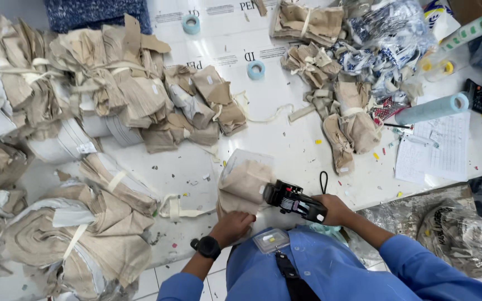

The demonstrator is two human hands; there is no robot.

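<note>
Down by table edge [364, 192], beige cloth piece [245, 187] is pressed flat under left hand [231, 227], fingers laid together on its near end. Black label gun [295, 201] is gripped tight in right hand [335, 209], nose touching cloth. Cloth judged soft, light, floppy; best held flat or pinched at edge. Cloth looks tan, folded, a bit frayed. Tied cloth bundles [112, 89] are piled behind.

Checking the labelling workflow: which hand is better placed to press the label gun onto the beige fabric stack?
Probably the right hand: it already grips the black label gun, whose nose touches the beige fabric stack. The left hand pins the stack's near edge.
</note>
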